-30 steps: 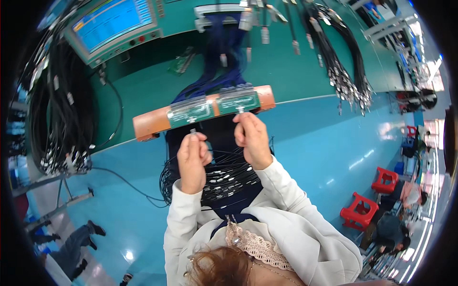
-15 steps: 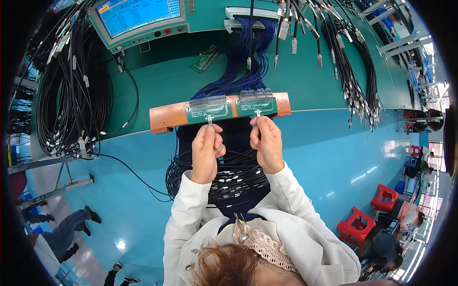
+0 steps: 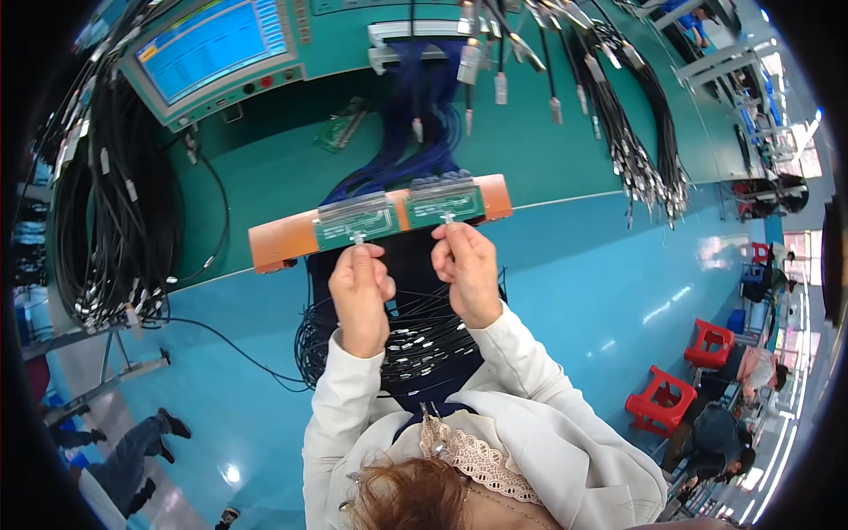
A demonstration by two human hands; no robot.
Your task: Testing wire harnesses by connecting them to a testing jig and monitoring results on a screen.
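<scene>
At the front edge of the green bench, an orange-brown block point(image 3: 284, 241) carries two green circuit boards. My left hand point(image 3: 359, 300) pinches a small cable connector point(image 3: 358, 238) at the front of the left board point(image 3: 356, 223). My right hand point(image 3: 466, 274) likewise pinches a connector point(image 3: 448, 218) at the front of the right board point(image 3: 444, 202). Both connectors touch their boards; how deep they sit is too small to tell. Ribbons of dark blue wire point(image 3: 397, 146) run back from the boards. A coil of black cables point(image 3: 424, 340) with silvery ends lies across my lap.
A tester with a lit screen point(image 3: 210, 51) stands at the back left. Thick black cable bundles hang at the left point(image 3: 115, 212) and right point(image 3: 632, 132). A loose green board point(image 3: 340, 128) lies on the bench point(image 3: 548, 159). Red stools point(image 3: 661, 400) stand at the right.
The whole view has shifted and tilted, so bench, block and hands sit further left in the picture. Both hands keep their pinch at the boards.
</scene>
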